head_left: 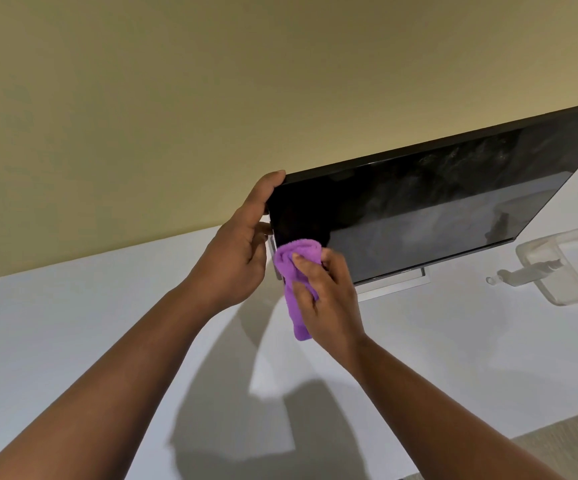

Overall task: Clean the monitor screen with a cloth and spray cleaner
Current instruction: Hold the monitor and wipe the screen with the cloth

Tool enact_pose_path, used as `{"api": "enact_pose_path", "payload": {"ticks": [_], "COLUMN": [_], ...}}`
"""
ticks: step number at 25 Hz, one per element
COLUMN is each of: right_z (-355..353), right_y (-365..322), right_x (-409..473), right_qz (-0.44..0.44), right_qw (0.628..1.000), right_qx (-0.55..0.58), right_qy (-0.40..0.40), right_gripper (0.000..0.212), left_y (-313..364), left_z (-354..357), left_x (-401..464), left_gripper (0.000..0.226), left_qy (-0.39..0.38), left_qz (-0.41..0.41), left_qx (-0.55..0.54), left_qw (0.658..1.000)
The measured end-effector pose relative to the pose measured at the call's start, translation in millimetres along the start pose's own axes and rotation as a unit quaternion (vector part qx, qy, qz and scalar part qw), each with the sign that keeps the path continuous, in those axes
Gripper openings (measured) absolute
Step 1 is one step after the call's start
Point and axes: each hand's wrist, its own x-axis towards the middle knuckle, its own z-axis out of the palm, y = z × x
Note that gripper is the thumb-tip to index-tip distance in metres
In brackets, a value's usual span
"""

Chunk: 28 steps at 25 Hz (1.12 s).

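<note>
While streaks cloud most of the monitor (419, 216) standing on the white worktop (72, 323), the left hand (242, 244) clasps its upper corner and the right hand's (325, 299) closed grip presses a purple cloth (294, 268) against the lower-left screen; wiping looks barely begun.

Even, moderately bright indoor light fills the head view. Both forearms and hands throw soft grey shadows onto the white worktop (72, 341), falling toward the lower middle, so the light comes from above and behind. The dark monitor screen (419, 216) is glossy: it mirrors pale surroundings in its lower half and shows hazy streaks near its top edge. Wide-angle distortion tilts the scene and bends straight lines toward the edges. A clear tray (564, 268) at right looks washed out and low in contrast
</note>
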Motion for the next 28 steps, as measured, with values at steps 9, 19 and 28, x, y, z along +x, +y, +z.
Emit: {"api": "enact_pose_path", "payload": {"ticks": [9, 19, 28], "right_z": [11, 6, 4], "right_y": [-11, -10, 16], "right_x": [18, 12, -8], "right_qz": [-0.033, 0.065, 0.104], "right_qw": [0.999, 0.993, 0.993], "right_qx": [0.015, 0.059, 0.032], "right_qy": [0.026, 0.074, 0.05], "right_gripper": [0.038, 0.039, 0.038], "left_y": [2, -6, -11], "left_z": [0, 3, 4], "left_x": [-1, 2, 4], "left_gripper": [0.098, 0.095, 0.085], "left_qy": [-0.002, 0.017, 0.038], "left_qz": [0.013, 0.02, 0.047], "left_qx": [-0.009, -0.007, 0.008], "left_qw": [1.0, 1.0, 0.998]}}
